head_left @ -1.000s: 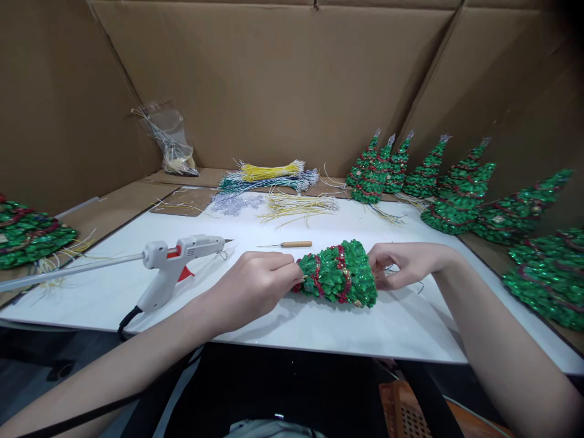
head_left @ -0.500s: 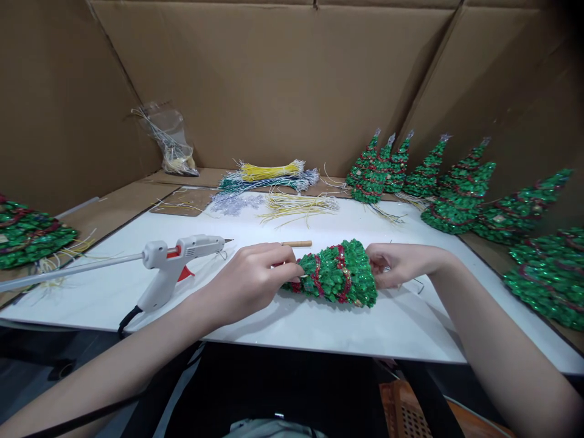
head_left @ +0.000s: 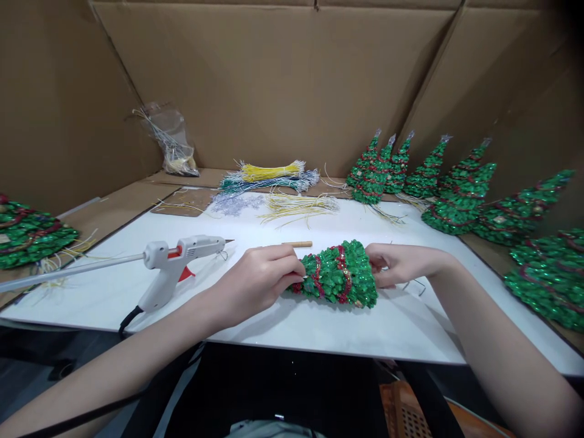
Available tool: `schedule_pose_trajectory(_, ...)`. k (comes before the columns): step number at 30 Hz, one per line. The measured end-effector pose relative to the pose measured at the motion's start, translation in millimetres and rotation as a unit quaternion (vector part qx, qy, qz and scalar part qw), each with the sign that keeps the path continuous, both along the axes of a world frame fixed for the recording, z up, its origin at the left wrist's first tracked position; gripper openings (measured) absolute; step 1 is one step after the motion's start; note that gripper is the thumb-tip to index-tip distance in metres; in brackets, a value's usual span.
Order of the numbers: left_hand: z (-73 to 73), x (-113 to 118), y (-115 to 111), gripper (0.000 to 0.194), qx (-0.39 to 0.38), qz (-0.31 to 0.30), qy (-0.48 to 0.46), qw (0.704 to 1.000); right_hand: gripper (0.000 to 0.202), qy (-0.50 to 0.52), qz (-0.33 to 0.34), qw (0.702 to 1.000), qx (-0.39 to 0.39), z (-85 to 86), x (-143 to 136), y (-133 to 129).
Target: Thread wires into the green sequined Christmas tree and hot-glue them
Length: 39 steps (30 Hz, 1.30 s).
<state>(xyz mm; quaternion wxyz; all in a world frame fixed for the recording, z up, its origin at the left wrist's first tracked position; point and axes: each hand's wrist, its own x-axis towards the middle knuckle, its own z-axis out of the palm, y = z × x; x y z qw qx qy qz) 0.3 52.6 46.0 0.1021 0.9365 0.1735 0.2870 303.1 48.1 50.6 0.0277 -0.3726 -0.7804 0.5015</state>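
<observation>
A small green Christmas tree [head_left: 326,275] with glittery leaves and red garlands lies on its side on the white board, its narrow end to the left. Closed around that narrow end is my left hand [head_left: 264,280], thumb and forefinger pinched against the leaves; a tiny pale bit shows at the fingertips. My right hand [head_left: 396,263] is at the wide base, fingers curled and partly hidden behind and inside its edge. Just behind the tree lies a wooden-handled tool [head_left: 298,244], its other end covered by my left hand. A thin bent wire [head_left: 417,287] shows beside my right hand.
A white hot glue gun [head_left: 171,267] stands on the board [head_left: 365,337] at left. Bundles of yellow wires [head_left: 271,172] and loose wires [head_left: 298,205] lie behind. Several finished-looking trees [head_left: 426,173] line the right; another tree [head_left: 34,234] is at far left. Cardboard walls surround the board.
My left fingers have shifted slightly right and closed more tightly at the tree's narrow end. The right hand and the tree have barely moved.
</observation>
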Motion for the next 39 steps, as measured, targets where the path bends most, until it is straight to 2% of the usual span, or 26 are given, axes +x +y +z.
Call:
schedule_pose_trajectory(6, 2.8, 4, -6, 0.009, -0.067, 0.033, -0.005, 0.997, 0.013, 0.001, -0.025, 1.000, -0.005, -3.1, -7, 1)
schedule_pose_trajectory(9, 0.6, 3, -8, 0.007, -0.069, 0.050, -0.009, 0.996, 0.016, 0.015, -0.026, 1.000, -0.005, -4.6, -8, 1)
schedule_pose_trajectory(12, -3.7, 1, -10, 0.006, -0.006, 0.068, -0.009, 0.998, 0.014, 0.023, -0.020, 1.000, -0.009, -5.0, -7, 0)
schedule_pose_trajectory(17, -7.5, 0, -16, 0.021, 0.183, 0.110, 0.030, 0.976, 0.015, 0.017, -0.021, 1.000, -0.007, -3.9, -6, 1)
schedule_pose_trajectory(20, -7.6, 0, -19, 0.021, 0.221, 0.121, 0.048, 0.967, 0.015, 0.021, -0.016, 1.000, -0.005, -3.9, -6, 1)
schedule_pose_trajectory(24, -8.1, -1, -20, 0.018, 0.206, 0.131, 0.069, 0.967, 0.014, 0.031, -0.018, 0.999, -0.007, -5.3, -6, 1)
schedule_pose_trajectory(32, -3.7, 3, -19, 0.014, 0.057, 0.124, 0.047, 0.990, 0.016, 0.038, -0.023, 0.999, -0.004, -8.8, -6, 2)
schedule_pose_trajectory(36, -1.2, 4, -18, 0.015, 0.046, 0.115, 0.037, 0.992, 0.019, 0.040, -0.022, 0.999, -0.006, -7.7, -8, 1)
schedule_pose_trajectory(39, -2.2, 5, -18, 0.016, 0.066, 0.113, 0.030, 0.991, 0.017, 0.050, -0.021, 0.998, -0.008, -6.8, -10, 1)
